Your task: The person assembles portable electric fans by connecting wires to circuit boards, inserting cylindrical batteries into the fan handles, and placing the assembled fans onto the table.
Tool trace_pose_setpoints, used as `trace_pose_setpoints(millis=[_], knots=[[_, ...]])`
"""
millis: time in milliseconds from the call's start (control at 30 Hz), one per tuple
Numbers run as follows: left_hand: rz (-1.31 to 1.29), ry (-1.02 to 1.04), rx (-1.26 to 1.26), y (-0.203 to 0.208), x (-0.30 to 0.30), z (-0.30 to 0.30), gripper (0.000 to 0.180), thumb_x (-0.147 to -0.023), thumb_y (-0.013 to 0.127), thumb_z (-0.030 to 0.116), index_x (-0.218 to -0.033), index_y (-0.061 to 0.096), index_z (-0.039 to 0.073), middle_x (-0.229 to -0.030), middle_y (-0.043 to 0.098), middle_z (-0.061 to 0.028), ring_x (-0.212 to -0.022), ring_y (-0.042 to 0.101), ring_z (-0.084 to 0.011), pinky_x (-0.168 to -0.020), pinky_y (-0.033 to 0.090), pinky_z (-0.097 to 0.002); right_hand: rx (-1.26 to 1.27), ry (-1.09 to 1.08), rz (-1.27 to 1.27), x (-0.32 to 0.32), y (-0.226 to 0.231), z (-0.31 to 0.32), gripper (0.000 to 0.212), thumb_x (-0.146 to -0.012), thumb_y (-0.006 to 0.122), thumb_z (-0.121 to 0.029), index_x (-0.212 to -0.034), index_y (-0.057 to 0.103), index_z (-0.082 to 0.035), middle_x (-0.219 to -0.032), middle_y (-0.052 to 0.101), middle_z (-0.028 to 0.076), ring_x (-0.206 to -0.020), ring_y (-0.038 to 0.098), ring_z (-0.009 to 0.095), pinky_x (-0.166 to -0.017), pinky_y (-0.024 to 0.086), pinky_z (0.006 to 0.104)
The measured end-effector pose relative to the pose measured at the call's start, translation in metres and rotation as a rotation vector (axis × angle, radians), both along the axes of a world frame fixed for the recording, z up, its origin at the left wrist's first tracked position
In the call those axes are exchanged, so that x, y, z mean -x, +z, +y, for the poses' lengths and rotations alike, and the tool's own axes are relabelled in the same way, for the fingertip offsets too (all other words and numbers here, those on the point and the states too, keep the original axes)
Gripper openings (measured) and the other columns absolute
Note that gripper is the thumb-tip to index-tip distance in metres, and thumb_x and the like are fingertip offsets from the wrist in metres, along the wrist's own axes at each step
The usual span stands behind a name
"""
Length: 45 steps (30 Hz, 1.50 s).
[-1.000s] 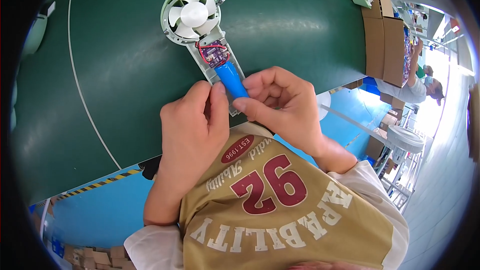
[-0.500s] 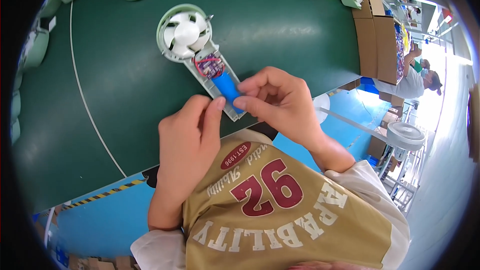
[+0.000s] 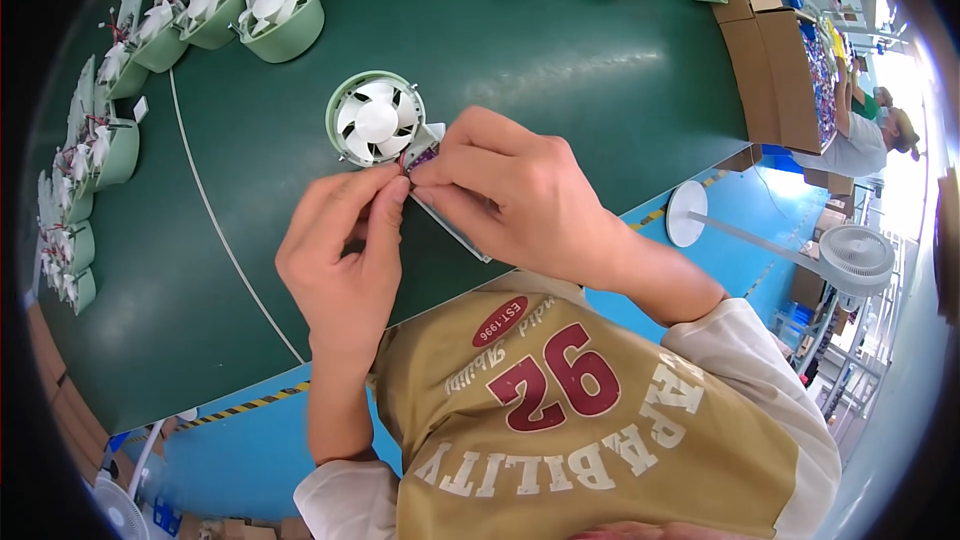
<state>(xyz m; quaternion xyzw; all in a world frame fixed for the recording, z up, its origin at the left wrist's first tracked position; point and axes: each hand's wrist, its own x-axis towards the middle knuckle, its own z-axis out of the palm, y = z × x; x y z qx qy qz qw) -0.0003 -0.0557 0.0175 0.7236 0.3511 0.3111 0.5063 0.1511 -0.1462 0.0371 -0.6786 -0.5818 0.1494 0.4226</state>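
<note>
Fan handle (image 3: 455, 229) ends just inside near edge of green tabletop (image 3: 600, 90); left hand (image 3: 343, 248) pinching at red wire (image 3: 403, 162); right hand (image 3: 515, 188) bunched, grip hidden; room rightward to carton (image 3: 765, 80).

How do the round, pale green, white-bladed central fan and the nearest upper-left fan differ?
The round, pale green, white-bladed central fan shows its face nearly full on; the pale green upper-left fan shows much of its curved side wall. The left hand and right hand are at the central fan; neither touches the upper-left fan. Both have pale green housings and white blades.
</note>
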Motion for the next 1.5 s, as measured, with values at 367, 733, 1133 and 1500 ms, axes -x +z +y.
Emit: trace_pose_setpoints(millis=[367, 733, 1133, 1500], knots=[[0.045, -0.052, -0.202, -0.009, 0.006, 0.004, 0.019, -0.087, 0.07, -0.004, -0.105, 0.073, 0.003, -0.093, 0.069, -0.0097, -0.071, 0.066, -0.0158, -0.059, 0.053, -0.027, 0.144, -0.055, 0.188, 0.008, -0.005, 0.013, 0.007, -0.076, 0.069, 0.0, -0.081, 0.065, -0.002, -0.078, 0.054, 0.007, -0.057, 0.053, 0.017, -0.054, 0.046, 0.0289], [0.456, -0.278, -0.9, -0.009, 0.016, 0.01, 0.043, -0.08, 0.068, 0.0, -0.122, 0.065, 0.006, -0.096, 0.065, -0.0063, -0.072, 0.065, -0.0211, -0.057, 0.054, -0.0322, 0.195, -0.125, 0.293, 0.009, -0.002, 0.011, 0.019, -0.075, 0.069, -0.002, -0.09, 0.059, -0.004, -0.08, 0.052, 0.008, -0.064, 0.049, 0.019, -0.058, 0.043, 0.0321], [0.305, -0.38, -0.659, -0.006, 0.024, 0.028, 0.011, -0.089, 0.068, 0.006, -0.1, 0.069, 0.007, -0.07, 0.055, -0.0081, -0.054, 0.055, -0.0227, -0.048, 0.045, -0.0317, 0.299, -0.122, 0.315, 0.004, -0.013, 0.018, 0.024, -0.07, 0.071, -0.011, -0.075, 0.048, -0.004, -0.076, 0.052, 0.01, -0.066, 0.051, 0.028, -0.06, 0.041, 0.0393], [0.33, -0.112, -0.377, 0.0, -0.017, 0.039, 0.055, -0.084, 0.079, 0.036, -0.12, 0.059, -0.001, -0.107, 0.057, -0.0111, -0.073, 0.056, -0.0191, -0.064, 0.048, -0.0316, 0.243, -0.228, 0.275, 0.008, -0.016, 0.012, 0.035, -0.07, 0.073, -0.013, -0.095, 0.051, -0.005, -0.083, 0.055, 0.011, -0.071, 0.059, 0.03, -0.065, 0.048, 0.0397]])
